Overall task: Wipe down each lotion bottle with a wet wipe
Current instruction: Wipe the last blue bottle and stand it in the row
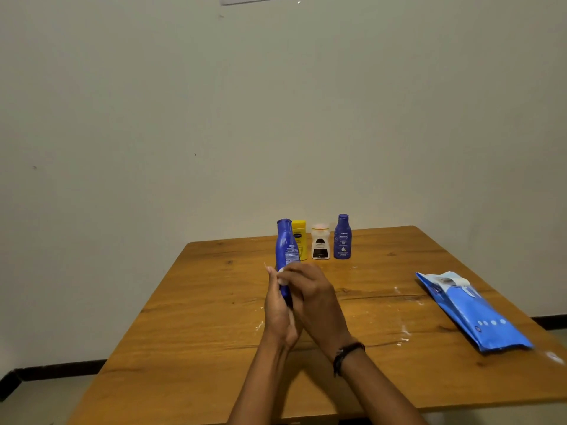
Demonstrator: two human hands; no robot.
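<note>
1. Plain wall (276, 118) behind; wooden table (199, 332) w/ white smears (402, 336) on top.
2. Held blue bottle (287, 250) is upright, lifted off the table in front of the row, between both hands.
3. L hand (277, 314) wraps the bottle's lower part, fingers running up its side. R hand (311, 297) curls over the front, pressing the wet wipe (281, 277) to the body. Only a white scrap of wipe shows.
4. Far-edge row, all upright: yellow bottle (301, 240) (partly hidden behind the held one), white bottle (320, 245), 2nd blue bottle (342, 237).
5. Wipes pack (472, 311) lies flat at R side, well apart from the bottles; flap looks peeled open.
6. Progress (est.): 1 of 4 in hand, wipe at lower-mid body; neck + cap uncovered. Can't tell if the 3 standing ones are done, as no visible sign either way.
</note>
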